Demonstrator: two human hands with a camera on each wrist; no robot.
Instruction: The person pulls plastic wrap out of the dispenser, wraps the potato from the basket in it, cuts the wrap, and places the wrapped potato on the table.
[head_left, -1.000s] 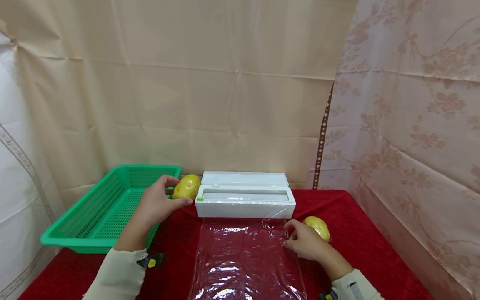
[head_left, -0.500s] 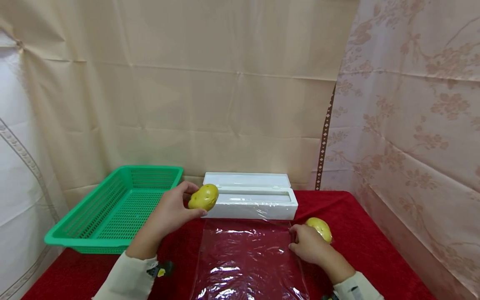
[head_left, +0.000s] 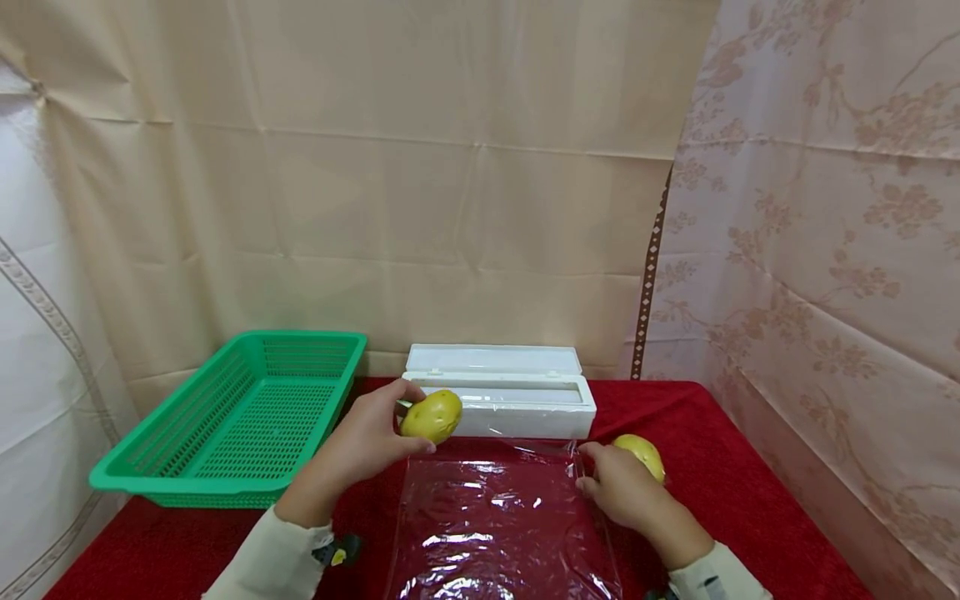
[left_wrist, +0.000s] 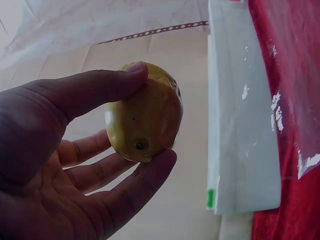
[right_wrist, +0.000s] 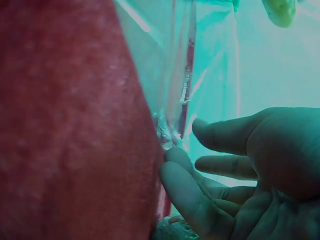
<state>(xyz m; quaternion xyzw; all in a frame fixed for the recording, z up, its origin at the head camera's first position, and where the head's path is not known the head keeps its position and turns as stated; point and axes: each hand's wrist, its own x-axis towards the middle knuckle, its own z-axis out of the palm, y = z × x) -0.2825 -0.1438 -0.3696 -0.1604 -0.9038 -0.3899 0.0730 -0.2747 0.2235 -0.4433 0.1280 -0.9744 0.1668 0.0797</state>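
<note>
In the head view my left hand (head_left: 367, 437) holds a yellow potato (head_left: 433, 417) above the table, in front of the left part of the white cling film box (head_left: 498, 417). The left wrist view shows thumb and fingertips on opposite sides of the shiny potato (left_wrist: 145, 115). A sheet of clear cling film (head_left: 495, 517) stretches from the box toward me. My right hand (head_left: 622, 487) is at the film's right edge; in the right wrist view its fingertips (right_wrist: 177, 175) touch the film, with the thumb standing apart. A second potato (head_left: 641, 454) lies just beyond that hand, partly hidden.
A green plastic basket (head_left: 112, 479) with slotted sides stands at the left. The box's lid (head_left: 491, 358) is raised at the back. A red cloth (head_left: 735, 500) covers the table, with beige curtains (head_left: 375, 208) behind and a patterned curtain (head_left: 840, 250) at the right.
My left hand has carried the potato right and slightly down, from beside the box's left end to in front of it. The right hand has stayed almost in place at the film's edge.
</note>
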